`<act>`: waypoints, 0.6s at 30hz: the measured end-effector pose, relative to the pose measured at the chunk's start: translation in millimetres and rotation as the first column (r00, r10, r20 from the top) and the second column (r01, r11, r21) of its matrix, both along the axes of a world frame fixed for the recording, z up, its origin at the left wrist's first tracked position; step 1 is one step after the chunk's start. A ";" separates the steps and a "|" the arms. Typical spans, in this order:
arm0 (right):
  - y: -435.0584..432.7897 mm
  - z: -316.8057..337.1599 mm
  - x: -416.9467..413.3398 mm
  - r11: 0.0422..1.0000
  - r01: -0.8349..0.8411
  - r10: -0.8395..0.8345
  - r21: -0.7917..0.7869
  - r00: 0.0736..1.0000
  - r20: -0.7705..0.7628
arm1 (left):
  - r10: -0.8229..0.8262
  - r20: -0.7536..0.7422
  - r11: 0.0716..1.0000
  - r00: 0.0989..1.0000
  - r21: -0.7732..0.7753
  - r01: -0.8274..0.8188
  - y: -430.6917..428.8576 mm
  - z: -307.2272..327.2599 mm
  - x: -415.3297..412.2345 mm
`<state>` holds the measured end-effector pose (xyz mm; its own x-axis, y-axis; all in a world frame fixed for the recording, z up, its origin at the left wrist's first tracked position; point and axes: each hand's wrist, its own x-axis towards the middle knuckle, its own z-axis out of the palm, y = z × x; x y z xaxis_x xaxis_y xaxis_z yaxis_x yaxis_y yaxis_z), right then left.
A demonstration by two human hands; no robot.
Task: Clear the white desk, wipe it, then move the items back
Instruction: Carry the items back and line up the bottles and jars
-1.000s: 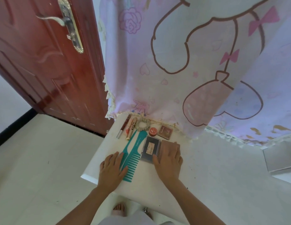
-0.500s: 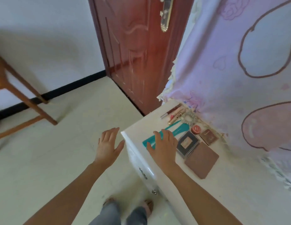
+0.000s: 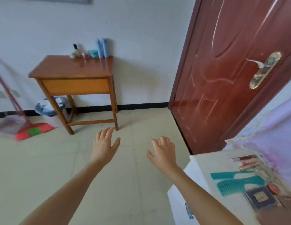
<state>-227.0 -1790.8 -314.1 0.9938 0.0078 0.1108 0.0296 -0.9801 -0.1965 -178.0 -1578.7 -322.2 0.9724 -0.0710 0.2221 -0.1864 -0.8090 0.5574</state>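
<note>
My left hand and right hand hover over the tiled floor, fingers spread, holding nothing. The white desk with teal combs lies just right of my right hand; a wooden table stands beyond my left hand

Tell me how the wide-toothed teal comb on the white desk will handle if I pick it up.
The comb looks like thin moulded plastic, so it is probably light and fairly stiff. It lies flat on the white desk, so it should slide rather than roll. Its thin teeth might bend if squeezed.
</note>
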 end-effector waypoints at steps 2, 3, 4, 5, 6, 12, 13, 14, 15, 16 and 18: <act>41.5 1.8 10.0 0.994 -0.113 0.113 -0.008 0.993 -0.019 | 0.046 0.018 0.998 0.999 0.046 -0.047 53.9 8.4 -7.2; 63.6 5.3 14.1 0.988 -0.155 0.155 -0.009 0.988 -0.018 | 0.062 0.027 0.996 0.998 0.060 -0.064 80.9 13.9 -10.9; 86.1 10.1 19.0 0.981 -0.192 0.192 -0.006 0.981 -0.010 | 0.079 0.043 0.995 0.996 0.063 -0.082 107.7 20.7 -14.5; 107.5 17.0 24.1 0.975 -0.223 0.223 -0.005 0.975 0.004 | 0.098 0.070 0.993 0.993 0.062 -0.103 132.7 29.1 -17.2; 127.8 25.4 30.0 0.968 -0.251 0.251 -0.014 0.968 0.025 | 0.120 0.104 0.990 0.987 0.067 -0.127 156.4 38.6 -19.5; 229.7 97.3 71.9 0.926 -0.366 0.377 -0.088 0.904 0.203 | 0.241 0.275 0.959 0.931 0.082 -0.272 263.1 114.3 -18.3; 242.3 111.0 78.3 0.921 -0.380 0.390 -0.091 0.891 0.233 | 0.252 0.296 0.956 0.921 0.070 -0.284 275.6 126.4 -15.8; 253.5 124.1 84.3 0.915 -0.393 0.403 -0.092 0.877 0.261 | 0.259 0.314 0.955 0.914 0.060 -0.291 286.9 137.3 -13.2; 262.8 136.2 90.1 0.909 -0.407 0.416 -0.093 0.864 0.283 | 0.261 0.330 0.954 0.907 0.058 -0.295 296.7 146.9 -10.0; 270.8 147.1 96.0 0.901 -0.422 0.431 -0.100 0.852 0.297 | 0.262 0.346 0.952 0.901 0.063 -0.301 305.1 155.0 -6.4; 282.2 166.1 109.2 0.890 -0.440 0.454 -0.118 0.832 0.318 | 0.272 0.381 0.947 0.884 0.060 -0.317 317.1 169.0 3.3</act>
